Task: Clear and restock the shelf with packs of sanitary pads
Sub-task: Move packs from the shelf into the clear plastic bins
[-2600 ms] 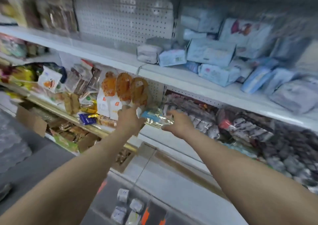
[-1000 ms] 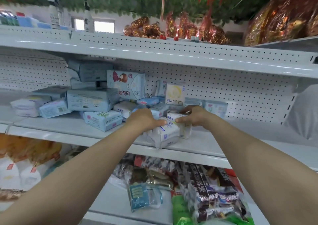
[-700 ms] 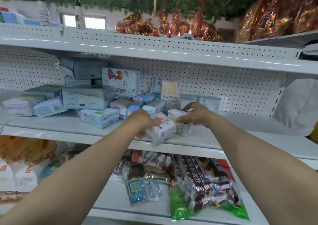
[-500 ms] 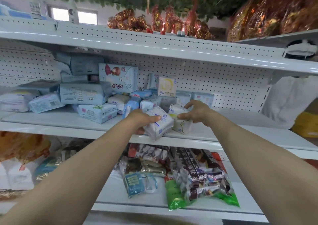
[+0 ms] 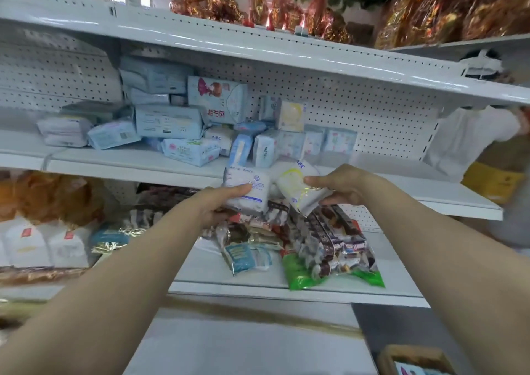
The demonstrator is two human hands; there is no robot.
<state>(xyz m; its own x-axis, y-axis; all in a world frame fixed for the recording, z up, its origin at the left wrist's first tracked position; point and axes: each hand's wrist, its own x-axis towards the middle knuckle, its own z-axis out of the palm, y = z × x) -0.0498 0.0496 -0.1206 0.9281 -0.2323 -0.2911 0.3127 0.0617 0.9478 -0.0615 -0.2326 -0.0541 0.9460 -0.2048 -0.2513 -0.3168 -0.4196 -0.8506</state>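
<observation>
The white pack [image 5: 246, 189] is held in front of the shelf [image 5: 137, 161] edge, clear of it. The left grip [image 5: 218, 206] is clamped on it, thumb on top. The yellow pack [image 5: 298, 192] is tilted just beside it, pinched by the right grip [image 5: 342, 185]. A pile [image 5: 169, 122] of packs lies on the shelf behind. Snack bags [image 5: 329, 248] lie on the level below.

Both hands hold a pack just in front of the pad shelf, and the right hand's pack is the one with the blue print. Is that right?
Not quite. Both hands do hold a pack in front of the pad shelf, but the right hand grips the pack with the yellow print. The blue-printed pack is in the left hand. The head view shows this.
</observation>
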